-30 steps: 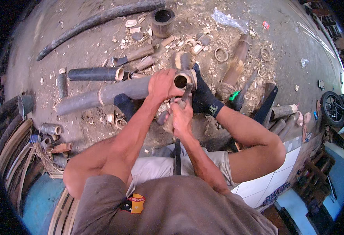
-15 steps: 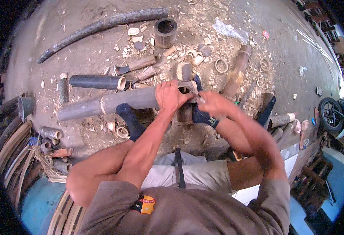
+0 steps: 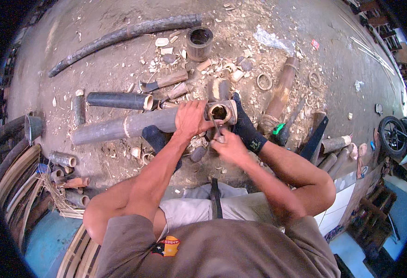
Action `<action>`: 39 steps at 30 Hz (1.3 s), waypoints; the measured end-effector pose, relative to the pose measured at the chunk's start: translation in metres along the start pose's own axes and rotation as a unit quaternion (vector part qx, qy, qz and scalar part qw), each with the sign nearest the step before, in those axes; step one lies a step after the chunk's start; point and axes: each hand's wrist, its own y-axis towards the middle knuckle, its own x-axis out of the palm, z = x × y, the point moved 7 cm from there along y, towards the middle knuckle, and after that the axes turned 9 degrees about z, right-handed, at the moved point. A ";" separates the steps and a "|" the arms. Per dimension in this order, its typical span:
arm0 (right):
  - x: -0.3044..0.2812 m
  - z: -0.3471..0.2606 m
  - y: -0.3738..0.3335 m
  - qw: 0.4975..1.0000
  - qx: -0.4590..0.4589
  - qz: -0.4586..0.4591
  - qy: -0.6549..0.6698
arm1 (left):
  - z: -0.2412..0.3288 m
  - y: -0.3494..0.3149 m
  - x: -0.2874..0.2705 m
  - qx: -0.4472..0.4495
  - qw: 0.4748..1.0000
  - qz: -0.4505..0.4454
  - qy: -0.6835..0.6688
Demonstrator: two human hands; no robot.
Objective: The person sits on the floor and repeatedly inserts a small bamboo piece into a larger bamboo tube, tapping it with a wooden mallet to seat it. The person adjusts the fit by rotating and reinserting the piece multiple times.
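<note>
"Looking down from your head, what have you got under your left hand?"

"My left hand [image 3: 193, 119] clasps a bamboo tube [image 3: 152, 121] from above, just left of the hole [image 3: 219, 112] near its right end. My fingers lie over the far side and my thumb stretches toward the hole. I can't tell if the thumb touches the tool."

"And the right?"

"My right hand [image 3: 229, 146] is closed around a thin tool [image 3: 216, 127], with its tip at the hole's near rim. The hand is blurred, so I can't make out each finger."

"Where is the tube?"

"Crosswise in front of me, low over the floor [image 3: 347, 69], between my body and the wood chips [image 3: 236, 75]. My right sock [image 3: 247, 129] is by its right end; my left sock [image 3: 153, 134] is at its near side. A wood block [image 3: 219, 91] shows just beyond it."

"What else is on the floor?"

"Past the tube, a black tube [image 3: 117, 100] and a hatchet [image 3: 171, 79] with a wooden handle. Farther toward the floor's far edge, a bamboo cup [image 3: 198, 53] stands upright beside the end of a long pole [image 3: 124, 34]. To the right, two rings [image 3: 314, 74] lie on either side of a brown tube [image 3: 284, 83]. By the floor's right edge there's a black wheel [image 3: 392, 132]."
</note>
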 end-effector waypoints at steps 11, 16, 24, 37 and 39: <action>-0.017 -0.026 -0.009 0.967 0.003 -0.065 -0.247 | -0.004 -0.005 -0.005 0.062 0.997 -0.008 -0.037; 0.006 -0.016 0.006 0.996 0.064 -0.018 -0.064 | -0.014 -0.013 0.006 0.083 0.995 0.046 -0.025; 0.045 -0.019 0.038 0.882 0.222 -0.026 0.414 | -0.032 -0.001 0.015 0.048 0.987 0.035 -0.151; 0.051 -0.074 0.040 0.633 0.305 0.069 0.708 | -0.029 -0.009 0.014 -0.097 0.973 0.087 -0.188; 0.057 -0.057 0.031 0.649 0.294 0.021 0.702 | -0.044 0.000 0.029 -0.099 0.979 0.018 -0.180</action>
